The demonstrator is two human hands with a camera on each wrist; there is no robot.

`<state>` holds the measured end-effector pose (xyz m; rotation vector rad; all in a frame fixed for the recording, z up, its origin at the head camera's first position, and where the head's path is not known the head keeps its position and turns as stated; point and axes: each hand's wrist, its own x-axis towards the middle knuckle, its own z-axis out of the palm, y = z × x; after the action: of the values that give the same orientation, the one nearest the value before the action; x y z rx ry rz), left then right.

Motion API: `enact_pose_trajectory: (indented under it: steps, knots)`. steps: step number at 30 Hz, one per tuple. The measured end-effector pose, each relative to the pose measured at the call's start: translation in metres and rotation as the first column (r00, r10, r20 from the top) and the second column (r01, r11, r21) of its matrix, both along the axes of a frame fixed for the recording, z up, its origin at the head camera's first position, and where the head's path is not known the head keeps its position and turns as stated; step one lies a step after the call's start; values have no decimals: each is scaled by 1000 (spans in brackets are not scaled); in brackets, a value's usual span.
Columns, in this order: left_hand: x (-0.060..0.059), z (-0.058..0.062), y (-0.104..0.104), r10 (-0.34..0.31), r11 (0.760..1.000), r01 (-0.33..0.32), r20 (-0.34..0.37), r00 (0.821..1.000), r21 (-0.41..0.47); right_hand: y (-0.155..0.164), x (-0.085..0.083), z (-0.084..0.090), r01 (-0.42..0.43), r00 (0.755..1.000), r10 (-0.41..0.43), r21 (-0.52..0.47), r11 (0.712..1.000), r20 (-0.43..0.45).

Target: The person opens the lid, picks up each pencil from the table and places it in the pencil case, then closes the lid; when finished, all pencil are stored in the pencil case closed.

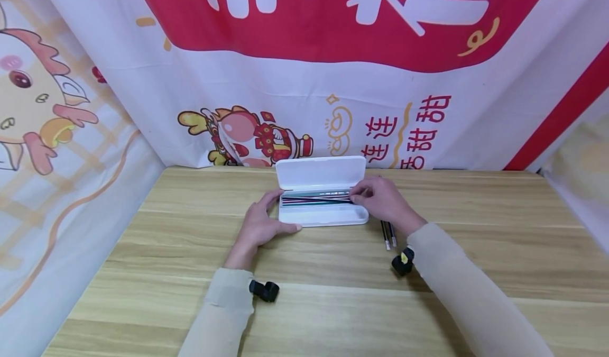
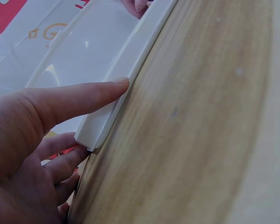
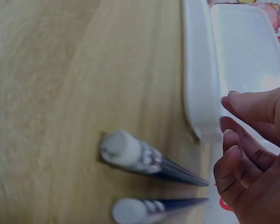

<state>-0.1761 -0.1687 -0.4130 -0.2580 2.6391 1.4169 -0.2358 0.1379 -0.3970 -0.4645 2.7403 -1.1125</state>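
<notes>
My left hand (image 1: pixel 257 225) held the open white pencil case (image 1: pixel 323 215) still, while my right hand (image 1: pixel 383 198) pinched a pencil (image 1: pixel 316 199) inside it; next, I think, comes grabbing the two loose pencils (image 1: pixel 388 234) under my right hand

Bright, even indoor light; sharp head view, soft wrist views.

The head view is clear, with only faint shadows under the arms on the table (image 1: pixel 333 304), and its edges bend like a wide lens. The left wrist view shows a small glare on the white lid (image 2: pixel 84 51). In the right wrist view the two pencils (image 3: pixel 144 161) are blurred and out of focus.
</notes>
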Motion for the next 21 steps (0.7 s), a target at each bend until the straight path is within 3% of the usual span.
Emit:
enact_pose_trajectory:
  steps: [12, 21]
  knots:
    - [1, 1, 1, 3, 1000, -3, 1, 1000, -6, 26, 26, 28, 97, 995, -97, -104, 990, 7]
    - [1, 2, 2, 13, 1000, -12, 11, 1000, -12, 53, 50, 39, 229, 973, -215, -230, 946, 83]
